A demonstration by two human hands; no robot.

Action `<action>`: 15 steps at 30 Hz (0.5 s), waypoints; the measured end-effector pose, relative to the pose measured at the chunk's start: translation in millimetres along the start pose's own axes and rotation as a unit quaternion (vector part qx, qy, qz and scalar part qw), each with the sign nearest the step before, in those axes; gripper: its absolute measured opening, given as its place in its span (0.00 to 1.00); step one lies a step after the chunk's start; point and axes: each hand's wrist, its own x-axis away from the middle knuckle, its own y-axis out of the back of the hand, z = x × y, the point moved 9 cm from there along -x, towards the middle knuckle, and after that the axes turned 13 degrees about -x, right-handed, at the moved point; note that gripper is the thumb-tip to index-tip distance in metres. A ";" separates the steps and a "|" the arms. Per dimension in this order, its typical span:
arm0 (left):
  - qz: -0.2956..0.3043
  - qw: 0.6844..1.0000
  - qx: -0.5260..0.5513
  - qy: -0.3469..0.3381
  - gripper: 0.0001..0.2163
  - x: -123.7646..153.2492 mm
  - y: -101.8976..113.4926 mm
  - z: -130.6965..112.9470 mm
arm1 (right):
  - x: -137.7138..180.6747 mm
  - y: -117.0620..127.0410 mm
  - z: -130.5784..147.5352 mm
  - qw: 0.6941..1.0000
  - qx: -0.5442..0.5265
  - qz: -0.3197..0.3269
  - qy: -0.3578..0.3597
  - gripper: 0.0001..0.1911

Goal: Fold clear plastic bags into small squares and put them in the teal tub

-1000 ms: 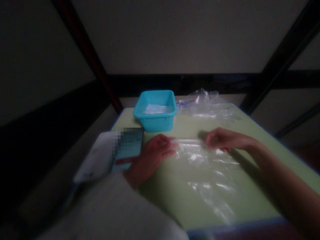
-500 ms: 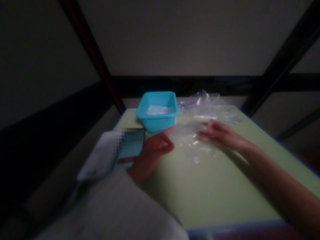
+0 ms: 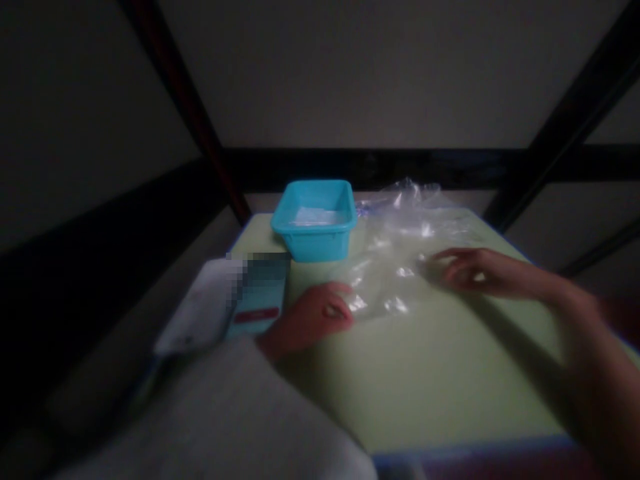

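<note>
A clear plastic bag point(image 3: 395, 267) lies folded over on the green table point(image 3: 430, 373), its far part resting on a heap of more clear plastic point(image 3: 415, 207). My left hand point(image 3: 313, 317) rests on the table at the bag's near left corner, fingers curled, fingertips touching the plastic. My right hand point(image 3: 475, 270) hovers at the bag's right edge with its fingers spread apart. The picture is dim and soft.
A turquoise plastic tub point(image 3: 314, 219) with something pale inside stands at the table's far left. A teal booklet point(image 3: 260, 293) on white paper point(image 3: 195, 313) lies at the left edge. Dark frame bars rise behind the table. White cloth covers my near left side.
The bag lay flat toward me a second ago, both hands pinching its far edge. It has been flipped away toward the plastic heap. My right hand let go and moved right.
</note>
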 end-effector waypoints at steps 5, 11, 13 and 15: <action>0.026 1.000 -0.011 0.002 0.01 2.9 0.1 4.6 | 10.5 -2.5 -11.6 0.996 -0.051 0.033 -0.065 0.15; 0.020 0.998 -0.037 -0.040 0.06 6.1 3.6 -7.6 | -17.6 -18.3 30.4 0.997 -0.023 -0.072 0.010 0.12; 0.034 0.998 -0.040 -0.036 0.06 6.1 0.9 -9.6 | -29.3 -35.8 29.6 0.997 -0.022 -0.067 0.016 0.15; 0.045 0.997 -0.050 -0.029 0.08 5.5 -1.5 -9.7 | -37.4 -53.9 21.8 0.998 -0.055 -0.038 0.017 0.17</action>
